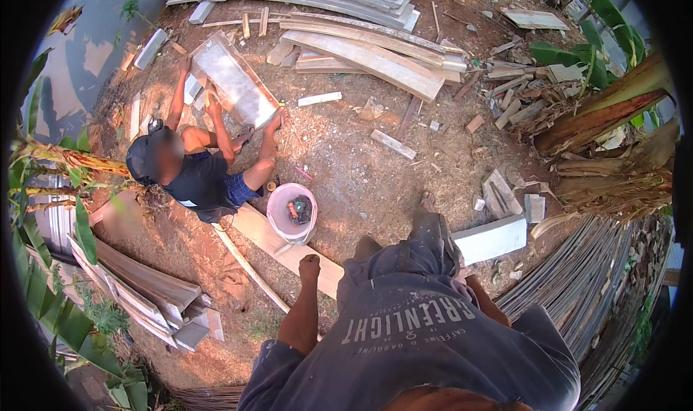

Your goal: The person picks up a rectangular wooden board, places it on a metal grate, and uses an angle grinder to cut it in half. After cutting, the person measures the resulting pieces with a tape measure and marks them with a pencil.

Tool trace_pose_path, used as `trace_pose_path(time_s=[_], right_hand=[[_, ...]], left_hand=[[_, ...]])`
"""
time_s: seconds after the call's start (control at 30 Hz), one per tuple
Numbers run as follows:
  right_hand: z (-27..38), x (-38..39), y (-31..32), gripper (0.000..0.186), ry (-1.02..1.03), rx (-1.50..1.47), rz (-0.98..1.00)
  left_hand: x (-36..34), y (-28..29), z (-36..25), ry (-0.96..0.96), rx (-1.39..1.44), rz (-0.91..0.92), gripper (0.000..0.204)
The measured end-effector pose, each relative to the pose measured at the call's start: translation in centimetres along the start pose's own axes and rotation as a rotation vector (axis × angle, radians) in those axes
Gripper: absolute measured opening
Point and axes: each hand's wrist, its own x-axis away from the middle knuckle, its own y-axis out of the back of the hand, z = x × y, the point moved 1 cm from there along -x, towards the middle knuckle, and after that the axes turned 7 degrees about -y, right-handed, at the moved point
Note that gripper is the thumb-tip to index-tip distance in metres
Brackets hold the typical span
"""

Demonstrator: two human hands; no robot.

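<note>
At the far left, banana leaves (43,216) hang over a stack of grey boards (144,288) lying on the bare dirt ground (361,165). Just right of them a co-worker in a dark shirt (195,184) crouches on the ground, both arms stretched to a long pale panel (234,79) that lies flat in front of them.

A pale wooden plank (278,248) runs diagonally from beside the co-worker toward the wearer, and a pink bucket (291,212) stands on the ground touching it, with a tool inside.

The wearer's left hand (310,267) hangs low over the near end of the plank, just below the bucket; its fingers are curled together into a loose fist and hold nothing that can be seen. The bucket and plank are the things nearest to it.

The wearer's grey shirt (411,331) fills the lower middle. The right hand is hidden behind the body, so its fingers cannot be told.

Further right a white block (493,238) lies on the dirt, then a bundle of thin rods (577,281). Loose timber (375,57) lies across the top.
</note>
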Motion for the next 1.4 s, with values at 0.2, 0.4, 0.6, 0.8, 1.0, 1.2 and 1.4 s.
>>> trace_pose_path(time_s=[0.2,0.4,0.6,0.8,1.0,1.2,1.4], right_hand=[[-0.2,-7.1,0.7,0.026,0.066,0.149,0.101],[1.5,-13.8,5.6,0.020,0.409,0.702,0.147],[4.3,-16.1,14.3,0.022,0.133,-0.032,0.139],[10.0,-14.0,22.4,0.020,-0.070,-0.361,0.061],[10.6,-16.6,27.7,0.021,-0.073,-0.367,0.011],[10.6,-23.3,29.6,0.021,0.045,0.014,0.025],[19.6,-18.0,31.3,0.019,-0.080,-0.166,-0.095]], left_hand=[[2.5,-1.9,7.6,-0.046,-0.106,-0.051,0.016],[4.0,-8.7,3.0,-0.064,-0.391,0.134,0.030],[4.1,-17.9,-15.3,0.005,-0.190,0.290,0.035],[2.2,-24.6,-22.8,-0.071,-0.186,0.271,0.034],[1.4,-30.3,-32.0,-0.157,-0.289,0.213,0.035],[1.6,-33.6,-35.1,-0.206,-0.225,0.324,0.032],[-4.3,-37.5,-35.6,-0.439,-0.696,0.464,0.026]])
